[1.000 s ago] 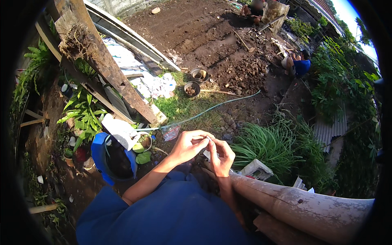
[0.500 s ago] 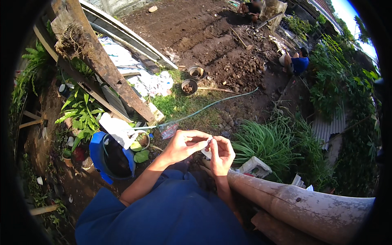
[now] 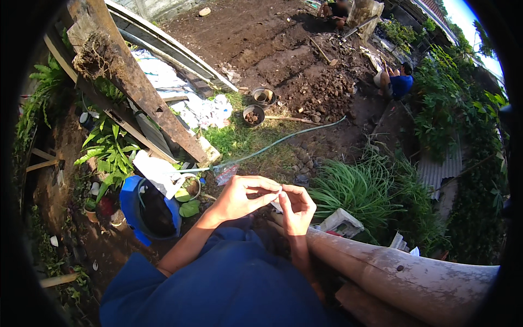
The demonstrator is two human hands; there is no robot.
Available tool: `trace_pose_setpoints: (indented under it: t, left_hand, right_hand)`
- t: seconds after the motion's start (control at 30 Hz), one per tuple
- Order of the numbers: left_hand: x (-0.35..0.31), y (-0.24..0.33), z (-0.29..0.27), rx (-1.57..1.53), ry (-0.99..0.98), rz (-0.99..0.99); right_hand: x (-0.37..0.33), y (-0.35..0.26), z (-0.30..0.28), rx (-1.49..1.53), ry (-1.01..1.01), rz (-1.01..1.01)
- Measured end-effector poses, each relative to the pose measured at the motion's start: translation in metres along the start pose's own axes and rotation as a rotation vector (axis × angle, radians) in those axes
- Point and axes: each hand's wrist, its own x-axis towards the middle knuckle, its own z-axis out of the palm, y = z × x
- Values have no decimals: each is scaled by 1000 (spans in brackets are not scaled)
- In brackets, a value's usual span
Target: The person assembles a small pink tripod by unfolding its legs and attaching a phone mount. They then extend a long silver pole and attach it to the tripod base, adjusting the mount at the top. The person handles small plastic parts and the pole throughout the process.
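Note:
In front of my chest my left hand (image 3: 239,197) and my right hand (image 3: 298,211) meet at the fingertips. Both are closed in a pinch on a small whitish piece (image 3: 280,192). It is too small, and too much covered by the fingers, for me to tell its kind. Just under the fingertips shows a pale patch (image 3: 277,205), partly hidden by my right thumb; I cannot tell whether it belongs to the same piece.
Left of me stands a blue tub (image 3: 129,204) with dark contents. A thick pole (image 3: 403,270) runs along my right, beside a concrete block (image 3: 341,222) and long grass (image 3: 354,191). Ahead lie a green hose (image 3: 283,143) and two buckets (image 3: 254,115). Two people crouch farther off.
My fingertips have shifted slightly and the right fingers have drawn a little closer over the small piece. Both hands stay in nearly the same place.

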Motion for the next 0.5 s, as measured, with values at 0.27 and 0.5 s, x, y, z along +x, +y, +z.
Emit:
trace_pose_setpoints:
  t: [0.27,0.5]
  left_hand:
    - [-5,-1,-10,64,-15,74]
    - [-30,-11,-36,125,-2,92]
  right_hand:
    - [0,3,-2,88,-107,42]
    - [-8,18,24,-24,-133,109]
